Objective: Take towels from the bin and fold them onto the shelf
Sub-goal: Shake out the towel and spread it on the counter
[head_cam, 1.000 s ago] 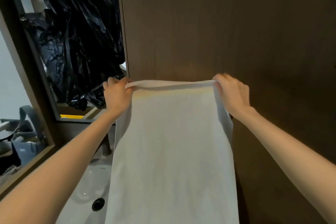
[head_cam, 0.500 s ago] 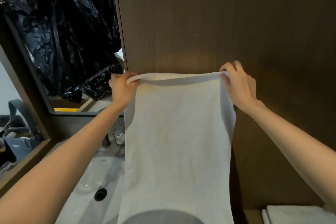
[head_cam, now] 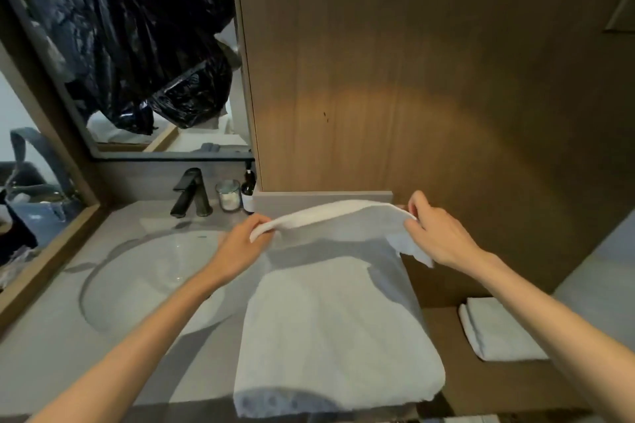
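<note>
Both hands, left hand (head_cam: 240, 244) and right hand (head_cam: 436, 233), pinch a white towel (head_cam: 336, 326) by its far edge. Its near part lies on the counter (head_cam: 51, 371) below them. A folded towel (head_cam: 498, 330) rests beneath the right forearm.

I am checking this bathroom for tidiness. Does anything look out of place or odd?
Yes. Crumpled black plastic fills the mirror frame above the faucet, unusual for a bathroom. Also, a corner of the towel droops loose below the right hand, so the folded edges do not line up.
</note>
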Available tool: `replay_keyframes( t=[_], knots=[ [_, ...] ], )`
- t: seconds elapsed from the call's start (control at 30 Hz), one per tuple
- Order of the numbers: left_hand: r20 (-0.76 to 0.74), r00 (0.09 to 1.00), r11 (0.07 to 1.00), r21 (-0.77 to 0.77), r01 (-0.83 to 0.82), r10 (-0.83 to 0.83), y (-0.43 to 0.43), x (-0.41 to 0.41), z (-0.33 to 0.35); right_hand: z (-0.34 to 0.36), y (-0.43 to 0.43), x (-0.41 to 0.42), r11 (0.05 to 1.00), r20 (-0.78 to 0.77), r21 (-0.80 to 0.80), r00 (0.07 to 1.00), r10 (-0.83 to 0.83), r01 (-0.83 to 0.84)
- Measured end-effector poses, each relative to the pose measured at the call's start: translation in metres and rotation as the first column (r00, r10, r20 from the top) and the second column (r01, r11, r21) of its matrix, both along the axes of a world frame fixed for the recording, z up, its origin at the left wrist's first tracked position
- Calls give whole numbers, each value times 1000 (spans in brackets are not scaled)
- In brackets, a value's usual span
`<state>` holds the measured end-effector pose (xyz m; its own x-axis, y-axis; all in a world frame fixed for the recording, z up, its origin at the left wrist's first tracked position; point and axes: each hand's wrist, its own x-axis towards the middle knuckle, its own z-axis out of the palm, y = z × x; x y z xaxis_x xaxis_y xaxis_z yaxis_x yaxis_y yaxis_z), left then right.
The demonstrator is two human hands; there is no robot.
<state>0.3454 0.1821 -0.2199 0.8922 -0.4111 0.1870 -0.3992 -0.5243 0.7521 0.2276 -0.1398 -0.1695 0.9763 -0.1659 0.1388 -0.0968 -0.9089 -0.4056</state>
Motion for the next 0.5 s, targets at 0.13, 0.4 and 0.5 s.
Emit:
replay_keyframes(
  t=[0.13, 0.4, 0.5],
  knots=[
    [-61, 982, 946, 264, 187, -177, 17, -43, -53, -53, 13, -35, 992, -254, -15, 960, 121, -129],
    [-232, 942, 668, 665, 334, -241, 26, -108, -156, -170, 32, -71, 974, -597, 164, 771, 223, -155],
    [-203, 951, 633, 711, 308, -235, 25, -110, -177, -190, 36, -75, 977, -635, 150, 743, 211, -150]
  ],
)
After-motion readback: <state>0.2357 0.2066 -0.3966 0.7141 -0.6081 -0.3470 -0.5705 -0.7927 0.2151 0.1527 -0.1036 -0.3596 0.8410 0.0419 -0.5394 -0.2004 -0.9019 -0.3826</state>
